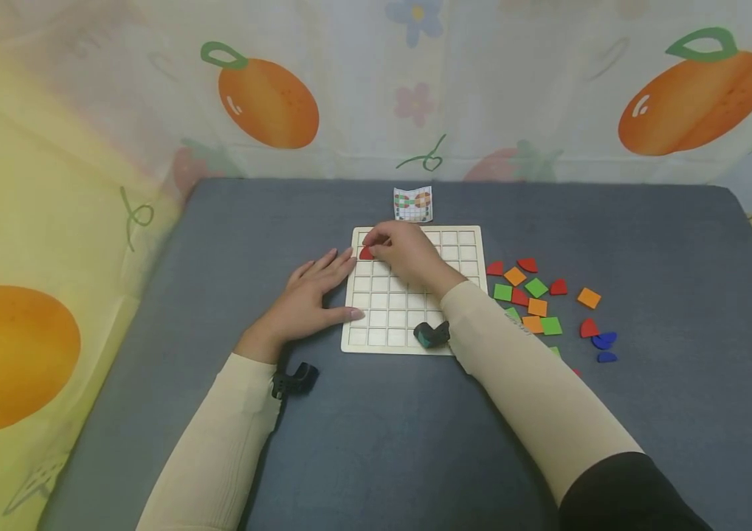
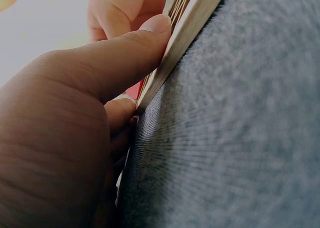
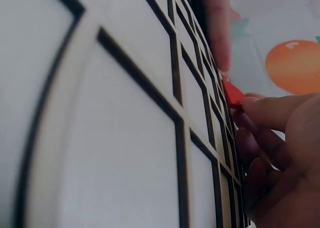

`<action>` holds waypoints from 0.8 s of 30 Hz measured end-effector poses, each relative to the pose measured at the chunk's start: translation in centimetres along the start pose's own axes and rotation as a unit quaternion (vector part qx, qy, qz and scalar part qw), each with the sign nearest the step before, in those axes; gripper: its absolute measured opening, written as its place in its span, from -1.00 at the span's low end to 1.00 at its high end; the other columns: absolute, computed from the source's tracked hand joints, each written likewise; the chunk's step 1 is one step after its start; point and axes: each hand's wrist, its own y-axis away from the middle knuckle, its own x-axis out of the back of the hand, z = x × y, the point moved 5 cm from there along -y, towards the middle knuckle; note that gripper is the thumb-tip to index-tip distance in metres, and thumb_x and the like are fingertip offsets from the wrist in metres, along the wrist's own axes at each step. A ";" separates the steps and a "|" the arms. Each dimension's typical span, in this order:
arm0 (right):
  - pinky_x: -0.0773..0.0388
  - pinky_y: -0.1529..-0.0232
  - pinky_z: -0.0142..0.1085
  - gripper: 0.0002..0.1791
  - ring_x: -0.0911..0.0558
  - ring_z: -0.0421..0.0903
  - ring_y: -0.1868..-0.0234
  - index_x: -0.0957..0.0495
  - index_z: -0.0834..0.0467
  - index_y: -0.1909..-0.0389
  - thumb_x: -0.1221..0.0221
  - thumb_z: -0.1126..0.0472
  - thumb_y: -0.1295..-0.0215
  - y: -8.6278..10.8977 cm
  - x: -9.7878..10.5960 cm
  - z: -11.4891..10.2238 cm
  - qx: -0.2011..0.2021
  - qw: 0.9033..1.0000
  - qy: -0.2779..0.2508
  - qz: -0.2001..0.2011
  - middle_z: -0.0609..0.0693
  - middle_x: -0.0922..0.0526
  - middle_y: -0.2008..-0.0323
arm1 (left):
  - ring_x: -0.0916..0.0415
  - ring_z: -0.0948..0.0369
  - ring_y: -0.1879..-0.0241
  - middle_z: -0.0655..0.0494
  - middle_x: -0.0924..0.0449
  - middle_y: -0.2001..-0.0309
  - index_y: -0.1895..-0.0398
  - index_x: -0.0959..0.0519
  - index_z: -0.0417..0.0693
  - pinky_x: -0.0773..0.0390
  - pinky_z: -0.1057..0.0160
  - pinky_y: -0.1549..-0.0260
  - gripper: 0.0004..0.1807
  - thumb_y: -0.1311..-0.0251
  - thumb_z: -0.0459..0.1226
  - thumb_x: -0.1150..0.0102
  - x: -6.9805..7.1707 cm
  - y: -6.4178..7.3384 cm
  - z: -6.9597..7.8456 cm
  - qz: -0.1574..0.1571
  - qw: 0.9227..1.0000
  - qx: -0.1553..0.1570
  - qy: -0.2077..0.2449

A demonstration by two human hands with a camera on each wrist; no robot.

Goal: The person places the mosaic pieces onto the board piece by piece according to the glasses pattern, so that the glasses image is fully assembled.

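Observation:
A pale wooden grid board (image 1: 378, 301) lies on the table with rows of square cells. Over its upper left part, my right hand (image 1: 409, 254) pinches a red quarter-circle tile (image 1: 366, 253) by the thumb and fingers. The right wrist view shows that red tile (image 3: 233, 94) tilted at the grid, with the thumb against it. My left hand (image 1: 312, 299) lies spread along the board's left side. Its thumb presses on the rim, and its straight fingers reach the edge near the red tile. In the left wrist view the thumb (image 2: 135, 52) overlaps the board's side.
Right of the board lie scattered tiles: red wedges (image 1: 558, 287), orange squares (image 1: 590, 298), green squares (image 1: 551, 326) and blue half circles (image 1: 606, 357). My right forearm covers some. A small printed pattern card (image 1: 413, 204) sits behind the board. A patterned curtain (image 1: 362, 88) hangs beyond the grey table (image 1: 376, 442).

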 end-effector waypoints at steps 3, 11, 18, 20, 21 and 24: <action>-0.58 -0.16 -0.10 -0.80 -0.67 -0.07 -0.07 -0.74 0.08 -0.15 -0.22 0.20 -0.67 -0.1 -0.1 -0.3 0.003 1.000 0.015 -0.002 -0.06 -0.71 -0.05 | 0.31 0.24 -0.72 0.33 0.08 -0.75 -0.80 -0.08 0.13 0.31 -0.11 -0.60 0.08 -0.38 0.29 -0.34 0.0 0.0 -0.1 0.000 1.000 -0.001 -0.003; -0.57 -0.19 -0.12 -0.77 -0.67 -0.07 -0.10 -0.73 0.09 -0.19 -0.23 0.19 -0.67 -0.2 -0.3 -0.7 0.007 0.999 0.043 -0.008 -0.04 -0.69 -0.10 | 0.31 0.25 -0.72 0.33 0.08 -0.75 -0.80 -0.07 0.15 0.30 -0.13 -0.60 0.08 -0.38 0.29 -0.33 0.1 0.0 0.0 -0.001 1.000 -0.001 0.001; -0.57 -0.18 -0.09 -0.75 -0.67 -0.08 -0.06 -0.71 0.08 -0.22 -0.20 0.17 -0.69 -0.2 -0.1 -0.6 0.015 0.999 0.038 0.001 -0.07 -0.65 -0.07 | 0.31 0.26 -0.71 0.34 0.08 -0.75 -0.80 -0.07 0.15 0.30 -0.13 -0.59 0.08 -0.38 0.28 -0.34 0.1 0.0 0.1 0.000 1.000 0.002 0.002; -0.57 -0.16 -0.09 -0.76 -0.67 -0.10 -0.03 -0.71 0.07 -0.21 -0.18 0.17 -0.70 -0.2 -0.1 -0.5 0.014 0.999 0.030 0.003 -0.08 -0.65 -0.07 | 0.31 0.26 -0.71 0.34 0.08 -0.74 -0.80 -0.07 0.16 0.30 -0.13 -0.59 0.08 -0.38 0.28 -0.34 0.0 0.0 0.1 0.000 1.000 0.003 0.001; -0.57 -0.16 -0.09 -0.76 -0.67 -0.10 -0.03 -0.71 0.07 -0.20 -0.17 0.16 -0.70 -0.2 -0.1 -0.5 0.012 1.000 0.026 0.003 -0.09 -0.66 -0.07 | 0.31 0.26 -0.71 0.34 0.08 -0.74 -0.80 -0.07 0.16 0.30 -0.13 -0.59 0.08 -0.38 0.28 -0.34 0.1 0.0 0.1 0.000 1.000 0.003 0.001; -0.58 -0.14 -0.09 -0.76 -0.67 -0.11 0.00 -0.72 0.07 -0.19 -0.16 0.16 -0.70 -0.1 -0.1 -0.3 0.013 1.000 0.011 0.004 -0.08 -0.67 -0.08 | 0.31 0.26 -0.71 0.34 0.08 -0.74 -0.80 -0.07 0.16 0.30 -0.12 -0.59 0.08 -0.38 0.28 -0.34 0.1 0.0 0.1 0.000 1.000 0.002 0.001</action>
